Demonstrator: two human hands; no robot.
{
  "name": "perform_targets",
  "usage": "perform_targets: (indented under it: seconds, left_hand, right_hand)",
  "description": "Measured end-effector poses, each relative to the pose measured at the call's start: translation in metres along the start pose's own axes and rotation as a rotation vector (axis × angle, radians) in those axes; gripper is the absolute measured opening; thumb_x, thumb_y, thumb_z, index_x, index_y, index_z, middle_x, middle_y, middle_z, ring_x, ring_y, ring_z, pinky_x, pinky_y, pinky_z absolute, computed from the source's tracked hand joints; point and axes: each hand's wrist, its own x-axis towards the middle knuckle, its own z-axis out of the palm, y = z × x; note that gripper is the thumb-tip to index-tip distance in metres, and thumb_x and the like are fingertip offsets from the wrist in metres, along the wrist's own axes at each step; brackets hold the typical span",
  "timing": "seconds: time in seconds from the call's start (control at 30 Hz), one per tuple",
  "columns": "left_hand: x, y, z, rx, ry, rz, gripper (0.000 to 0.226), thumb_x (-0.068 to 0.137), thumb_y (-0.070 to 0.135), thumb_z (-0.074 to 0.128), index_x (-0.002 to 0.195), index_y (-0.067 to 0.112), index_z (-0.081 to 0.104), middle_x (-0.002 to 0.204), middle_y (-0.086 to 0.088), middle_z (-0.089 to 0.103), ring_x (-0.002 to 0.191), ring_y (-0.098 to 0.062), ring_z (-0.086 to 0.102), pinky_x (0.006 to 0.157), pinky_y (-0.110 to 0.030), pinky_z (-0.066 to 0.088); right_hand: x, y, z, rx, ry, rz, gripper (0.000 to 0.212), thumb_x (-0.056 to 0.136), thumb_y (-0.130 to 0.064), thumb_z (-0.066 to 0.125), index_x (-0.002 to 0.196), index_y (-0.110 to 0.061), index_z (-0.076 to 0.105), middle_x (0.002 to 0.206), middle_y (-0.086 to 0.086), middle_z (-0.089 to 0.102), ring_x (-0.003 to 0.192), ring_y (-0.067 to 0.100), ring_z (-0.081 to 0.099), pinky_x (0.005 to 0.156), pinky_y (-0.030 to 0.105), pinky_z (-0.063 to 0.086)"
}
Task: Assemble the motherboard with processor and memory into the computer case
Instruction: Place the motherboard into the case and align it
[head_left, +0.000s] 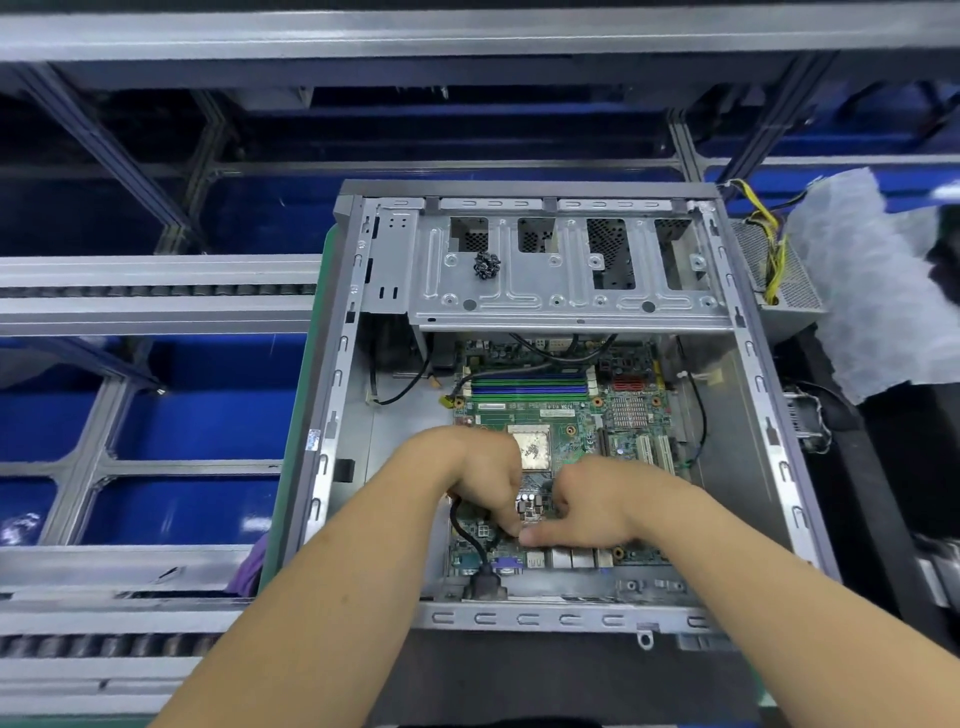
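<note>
An open grey computer case (769, 405) lies flat in front of me. The green motherboard (550, 415) sits inside it, with the processor (530, 447) at its middle and the memory slots (530, 387) further back. My left hand (467, 473) has its fingers curled down on the board near a black cable (467, 540) and a small connector; what they pinch is hidden. My right hand (587, 499) rests on the board just right of it, thumb pointing left and touching the left fingers.
A metal drive cage (566, 260) spans the case's far half, with a small pile of dark screws (487, 265) on it. A power supply with yellow wires (769, 244) and white foam wrap (872, 280) lie to the right. Blue bins and conveyor rails fill the left.
</note>
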Motion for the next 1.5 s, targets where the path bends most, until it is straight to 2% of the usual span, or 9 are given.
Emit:
perform_targets:
  seconds: [0.27,0.37,0.5,0.8,0.93,1.03,1.2,1.33,1.5]
  left_hand:
    - [0.0,0.0,0.0,-0.111,-0.069,0.007,0.026,0.081,0.032,0.08,0.077,0.011,0.065,0.038,0.012,0.047,0.031,-0.006,0.035,0.033,-0.011,0.023]
    - [0.0,0.0,-0.001,-0.165,-0.092,0.034,0.021,0.08,0.025,0.081,0.072,0.012,0.066,0.046,0.007,0.053,0.04,-0.01,0.044,0.041,-0.014,0.034]
    - [0.001,0.002,-0.001,-0.254,-0.086,0.082,0.02,0.079,0.018,0.082,0.07,0.017,0.064,0.064,-0.007,0.059,0.061,-0.022,0.051,0.06,-0.036,0.044]
    - [0.004,0.002,0.001,-0.295,-0.08,0.097,0.016,0.081,0.022,0.08,0.079,0.016,0.065,0.056,0.007,0.064,0.049,-0.008,0.057,0.046,-0.017,0.042]
    - [0.008,0.003,0.0,-0.204,0.071,0.078,0.028,0.088,0.04,0.067,0.073,0.017,0.062,0.066,0.006,0.058,0.061,-0.013,0.054,0.061,-0.027,0.044]
    - [0.011,0.002,0.0,-0.174,0.2,0.085,0.029,0.09,0.039,0.062,0.072,0.018,0.057,0.069,0.001,0.053,0.063,-0.017,0.046,0.06,-0.03,0.038]
    - [0.012,-0.004,-0.004,-0.067,0.638,0.008,0.024,0.089,0.032,0.053,0.068,0.021,0.047,0.066,0.004,0.053,0.063,-0.018,0.048,0.055,-0.026,0.034]
    - [0.012,-0.007,-0.005,-0.118,0.853,-0.112,0.023,0.089,0.03,0.048,0.068,0.022,0.042,0.068,0.005,0.053,0.065,-0.019,0.051,0.057,-0.028,0.036]
    - [0.01,-0.008,-0.007,-0.123,0.867,-0.252,0.019,0.091,0.028,0.048,0.083,0.015,0.058,0.08,-0.002,0.061,0.076,-0.026,0.057,0.063,-0.03,0.044]
  right_hand:
    - [-0.003,-0.013,0.0,0.051,-0.168,0.183,0.046,0.087,-0.058,0.065,0.081,-0.013,0.057,0.08,0.001,0.057,0.045,0.01,0.061,0.041,0.022,0.049]
    - [-0.004,-0.012,-0.001,0.237,-0.175,0.237,0.048,0.082,-0.049,0.075,0.095,-0.005,0.059,0.09,0.009,0.061,0.059,0.025,0.074,0.06,0.036,0.064]
    - [-0.003,-0.012,0.0,0.021,-0.178,0.171,0.043,0.081,-0.055,0.071,0.079,-0.014,0.06,0.08,0.0,0.065,0.073,0.022,0.069,0.07,0.031,0.057]
    - [-0.003,-0.013,0.007,-0.057,-0.229,0.123,0.045,0.085,-0.056,0.069,0.076,-0.012,0.06,0.074,-0.002,0.062,0.052,0.013,0.055,0.059,0.026,0.051]
    - [-0.005,-0.013,0.008,0.007,-0.321,0.119,0.054,0.089,-0.057,0.065,0.095,-0.004,0.061,0.098,0.011,0.071,0.072,0.024,0.075,0.068,0.032,0.062]
    - [-0.008,-0.016,0.003,-0.024,-0.328,0.115,0.048,0.093,-0.051,0.064,0.077,-0.007,0.051,0.077,0.006,0.058,0.027,0.008,0.054,0.027,0.017,0.039]
    - [-0.01,-0.011,0.003,0.009,-0.323,0.099,0.058,0.092,-0.062,0.06,0.08,-0.006,0.05,0.071,0.003,0.056,0.023,0.007,0.048,0.027,0.014,0.035]
    - [-0.01,0.007,-0.002,0.281,-0.066,0.2,0.07,0.094,-0.073,0.042,0.088,-0.004,0.058,0.062,0.006,0.066,0.043,0.013,0.064,0.048,0.023,0.053]
    - [-0.003,0.03,-0.009,0.221,0.708,0.349,0.025,0.101,-0.029,0.05,0.085,-0.012,0.058,0.082,0.008,0.062,0.068,0.029,0.057,0.064,0.034,0.053]
